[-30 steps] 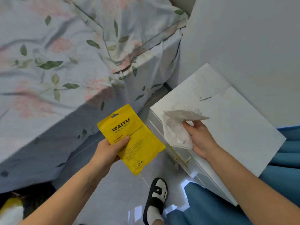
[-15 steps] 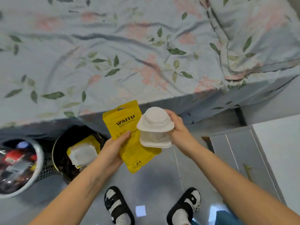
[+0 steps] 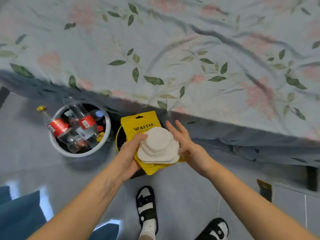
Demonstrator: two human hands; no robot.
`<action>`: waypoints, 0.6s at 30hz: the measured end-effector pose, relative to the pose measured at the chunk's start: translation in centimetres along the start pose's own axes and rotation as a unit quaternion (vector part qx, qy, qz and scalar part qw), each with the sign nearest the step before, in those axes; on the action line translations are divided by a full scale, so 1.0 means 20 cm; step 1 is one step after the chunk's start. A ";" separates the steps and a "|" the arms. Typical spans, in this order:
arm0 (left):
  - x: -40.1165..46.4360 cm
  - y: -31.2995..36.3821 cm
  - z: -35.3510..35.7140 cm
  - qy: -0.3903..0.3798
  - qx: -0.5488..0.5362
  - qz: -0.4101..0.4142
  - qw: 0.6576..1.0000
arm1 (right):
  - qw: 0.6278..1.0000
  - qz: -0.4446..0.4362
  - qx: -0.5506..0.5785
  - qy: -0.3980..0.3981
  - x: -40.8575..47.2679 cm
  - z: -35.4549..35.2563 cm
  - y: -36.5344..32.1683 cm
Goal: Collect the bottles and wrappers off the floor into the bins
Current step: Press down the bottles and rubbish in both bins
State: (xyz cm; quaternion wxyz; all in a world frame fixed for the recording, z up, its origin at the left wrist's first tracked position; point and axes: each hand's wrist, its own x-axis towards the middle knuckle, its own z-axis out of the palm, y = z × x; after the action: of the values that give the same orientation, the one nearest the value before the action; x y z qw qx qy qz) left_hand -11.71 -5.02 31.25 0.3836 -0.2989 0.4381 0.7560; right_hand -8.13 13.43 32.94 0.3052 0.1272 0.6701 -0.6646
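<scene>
The left hand (image 3: 129, 153) grips a yellow pouch (image 3: 138, 125) and white wrapper (image 3: 158, 146) above a black bin (image 3: 121, 139); the right hand (image 3: 187, 142) is open beside them. The white bin (image 3: 72, 152) holds bottles (image 3: 76, 129).

Below my hands the black bin (image 3: 119, 142) is mostly covered by the yellow pouch (image 3: 138, 124). The white bin (image 3: 81, 154) beside it is crowded with bottles (image 3: 81, 126). The bed (image 3: 173, 58) closes off the far side.
</scene>
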 end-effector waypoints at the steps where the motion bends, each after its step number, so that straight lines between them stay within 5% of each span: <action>1: 0.01 0.01 -0.05 0.018 0.000 0.004 1.000 | 0.999 0.007 0.041 -0.002 0.02 0.04 -0.02; 4: 0.02 0.02 -0.15 0.048 0.043 0.042 0.997 | 0.989 0.050 0.116 0.076 0.11 0.16 0.00; 7: 0.04 -0.01 -0.23 0.044 0.085 0.049 0.994 | 0.973 0.127 0.185 0.050 0.20 0.23 0.08; 10: 0.10 -0.07 -0.35 0.123 0.174 0.046 0.976 | 0.981 0.145 0.046 0.118 0.31 0.27 0.23; 13: 0.18 -0.12 -0.53 0.242 0.318 0.059 0.915 | 0.967 0.097 -0.109 0.209 0.47 0.30 0.40; 18: 0.28 -0.20 -0.73 0.216 0.359 0.073 0.905 | 0.954 0.063 -0.202 0.212 0.78 0.34 0.63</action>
State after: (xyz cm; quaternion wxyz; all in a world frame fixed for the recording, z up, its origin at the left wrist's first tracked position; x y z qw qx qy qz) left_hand -9.62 -14.92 18.65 0.3052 -0.2640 0.7723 0.4906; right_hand -11.43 4.21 14.03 0.2169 0.2432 0.8302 -0.4524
